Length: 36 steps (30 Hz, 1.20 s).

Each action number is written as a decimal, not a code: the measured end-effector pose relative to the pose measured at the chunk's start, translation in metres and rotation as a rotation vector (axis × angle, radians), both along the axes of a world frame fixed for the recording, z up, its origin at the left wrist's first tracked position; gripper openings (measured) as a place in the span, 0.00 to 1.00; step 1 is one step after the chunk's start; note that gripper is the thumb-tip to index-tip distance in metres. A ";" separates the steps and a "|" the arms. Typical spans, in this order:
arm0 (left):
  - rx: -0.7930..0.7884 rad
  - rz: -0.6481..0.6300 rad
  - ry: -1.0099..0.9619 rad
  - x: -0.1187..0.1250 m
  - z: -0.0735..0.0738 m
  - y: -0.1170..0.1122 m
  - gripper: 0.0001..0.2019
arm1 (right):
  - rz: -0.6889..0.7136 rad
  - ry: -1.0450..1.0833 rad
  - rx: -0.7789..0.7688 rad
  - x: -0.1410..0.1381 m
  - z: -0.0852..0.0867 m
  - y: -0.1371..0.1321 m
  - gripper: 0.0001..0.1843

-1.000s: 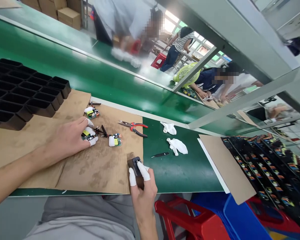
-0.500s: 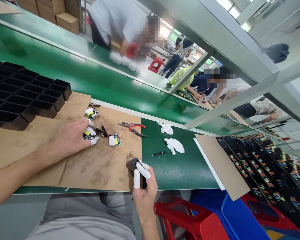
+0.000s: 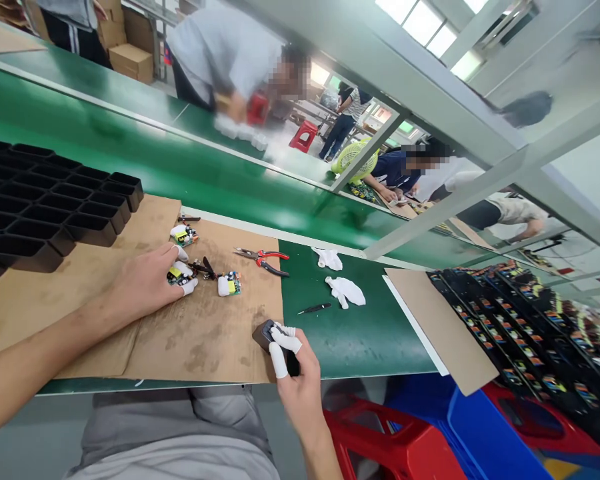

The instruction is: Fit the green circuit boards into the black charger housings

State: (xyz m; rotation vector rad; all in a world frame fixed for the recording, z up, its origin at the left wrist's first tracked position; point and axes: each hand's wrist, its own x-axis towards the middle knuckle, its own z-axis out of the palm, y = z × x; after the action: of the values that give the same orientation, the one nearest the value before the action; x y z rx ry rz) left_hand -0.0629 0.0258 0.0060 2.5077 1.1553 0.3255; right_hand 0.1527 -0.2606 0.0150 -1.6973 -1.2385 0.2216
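My left hand [image 3: 147,280], with white finger cots, rests on the brown cardboard sheet [image 3: 80,313] and pinches a small circuit board [image 3: 177,274]. Two more small boards [image 3: 184,234] [image 3: 230,283] lie close by. My right hand [image 3: 295,373] grips a small black casing [image 3: 267,333] at the cardboard's near right corner, thumb and forefinger in white cots pressed on it.
Red-handled pliers [image 3: 263,258], black tweezers [image 3: 316,308] and white cloth gloves [image 3: 347,291] lie on the green bench. A black compartment tray [image 3: 45,207] sits at left, trays of boards [image 3: 520,320] at right. A red stool [image 3: 380,440] stands below. Other people work across the conveyor.
My right hand has curled its fingers more tightly over the black casing and shifted slightly. My left hand stays on the circuit board. The camera view has tilted a little.
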 end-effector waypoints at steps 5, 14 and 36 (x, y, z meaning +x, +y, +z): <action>0.007 -0.015 -0.025 0.000 0.000 0.001 0.19 | 0.044 -0.147 0.078 0.002 0.011 0.001 0.16; -0.004 -0.008 -0.029 0.001 -0.006 0.003 0.20 | -0.120 -0.233 0.237 -0.019 0.003 0.003 0.22; 0.035 -0.042 -0.119 0.001 -0.002 -0.002 0.14 | -0.302 0.940 0.380 -0.006 -0.003 0.004 0.24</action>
State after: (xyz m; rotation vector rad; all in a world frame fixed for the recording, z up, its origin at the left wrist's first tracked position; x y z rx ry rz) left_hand -0.0619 0.0234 0.0036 2.5010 1.0585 0.4801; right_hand 0.1469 -0.2565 0.0120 -1.1768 -0.2919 0.4925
